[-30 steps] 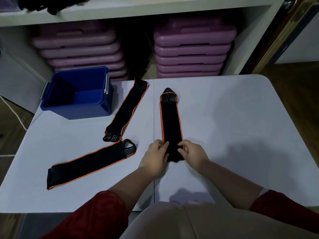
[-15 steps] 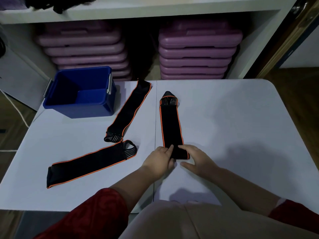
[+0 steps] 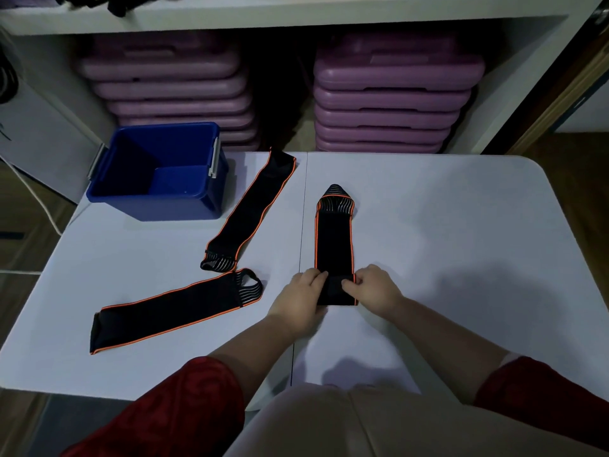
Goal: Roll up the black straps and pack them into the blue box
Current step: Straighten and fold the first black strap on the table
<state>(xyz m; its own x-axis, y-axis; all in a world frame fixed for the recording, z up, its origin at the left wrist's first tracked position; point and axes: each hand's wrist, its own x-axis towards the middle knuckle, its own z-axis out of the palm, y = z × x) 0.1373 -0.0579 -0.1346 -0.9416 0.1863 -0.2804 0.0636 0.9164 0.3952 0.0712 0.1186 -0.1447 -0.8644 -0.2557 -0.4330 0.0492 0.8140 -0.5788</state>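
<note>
Three black straps with orange edging lie on the white table (image 3: 445, 232). The middle strap (image 3: 334, 239) runs straight away from me, its near end folded over into a short flat roll. My left hand (image 3: 301, 298) and my right hand (image 3: 370, 286) pinch that roll from either side. A second strap (image 3: 250, 209) lies diagonally to the left, and a third strap (image 3: 171, 311) lies near the table's left front. The blue box (image 3: 158, 169) stands open and looks empty at the back left corner.
Behind the table, a white shelf unit holds two stacks of purple plastic steps (image 3: 389, 94). A seam (image 3: 301, 225) runs down the table's middle. Wooden floor shows to the right and left of the table.
Both hands have folded the strap's near end over and moved it away from me, so the flat part of the strap is shorter. The other two straps and the box have not moved.
</note>
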